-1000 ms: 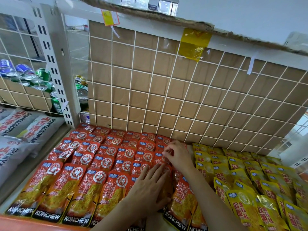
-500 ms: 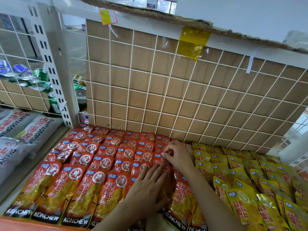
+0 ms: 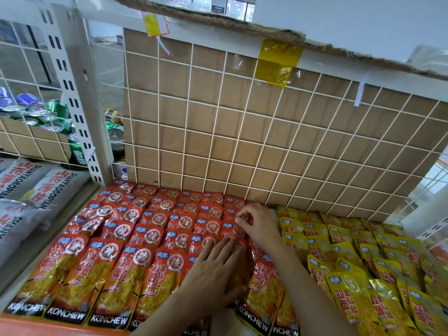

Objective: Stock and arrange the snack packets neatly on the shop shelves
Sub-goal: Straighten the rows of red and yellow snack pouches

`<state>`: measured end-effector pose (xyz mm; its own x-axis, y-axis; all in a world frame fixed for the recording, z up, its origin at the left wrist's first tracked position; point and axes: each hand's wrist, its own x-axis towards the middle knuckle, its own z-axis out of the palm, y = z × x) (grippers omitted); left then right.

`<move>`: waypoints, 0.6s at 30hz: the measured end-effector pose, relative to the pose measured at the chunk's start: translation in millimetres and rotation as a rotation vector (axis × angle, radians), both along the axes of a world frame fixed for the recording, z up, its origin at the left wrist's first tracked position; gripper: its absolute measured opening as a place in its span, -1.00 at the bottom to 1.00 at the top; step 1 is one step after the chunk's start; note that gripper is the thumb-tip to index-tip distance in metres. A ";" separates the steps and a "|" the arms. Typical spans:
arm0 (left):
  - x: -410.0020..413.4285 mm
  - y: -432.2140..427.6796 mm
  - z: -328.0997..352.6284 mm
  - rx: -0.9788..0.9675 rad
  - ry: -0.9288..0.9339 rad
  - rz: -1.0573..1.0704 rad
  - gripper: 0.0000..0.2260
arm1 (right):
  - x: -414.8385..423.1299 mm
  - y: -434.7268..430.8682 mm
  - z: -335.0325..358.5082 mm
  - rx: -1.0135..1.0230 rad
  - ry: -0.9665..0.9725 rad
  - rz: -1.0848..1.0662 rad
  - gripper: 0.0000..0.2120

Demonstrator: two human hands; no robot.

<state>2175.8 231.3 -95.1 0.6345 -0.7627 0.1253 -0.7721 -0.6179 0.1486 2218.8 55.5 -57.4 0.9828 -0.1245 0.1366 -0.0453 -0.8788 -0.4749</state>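
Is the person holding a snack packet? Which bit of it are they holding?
The right hand pinches a red packet by its top edge, as far as shows. The left hand lies flat, holding nothing.

Two hands: left hand [image 3: 214, 270], right hand [image 3: 260, 226]. Dozens each of red packets [image 3: 150, 236] and yellow packets [image 3: 351, 294]. At least three grey bags [image 3: 55, 187].

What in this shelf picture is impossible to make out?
Head view only.
1. Red packets under the left hand: covered by it.
2. Whether the right hand pinches a packet or just touches it: fingertips blurred.
3. Yellow packets: row cut by the right edge.
4. Cans: labels too small to read.
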 end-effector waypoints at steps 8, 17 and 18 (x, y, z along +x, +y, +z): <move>-5.3 5.6 3.1 -0.008 -0.047 0.023 -0.42 | -44.6 -13.7 32.4 -0.052 0.017 -0.139 -0.85; -20.3 18.2 -5.4 -0.084 -0.135 0.013 -0.47 | -109.7 -6.9 37.8 -0.331 0.391 -0.175 -0.32; -21.4 19.2 -6.1 -0.073 -0.135 0.016 -0.47 | -110.9 -5.4 35.6 -0.334 0.402 -0.174 -0.29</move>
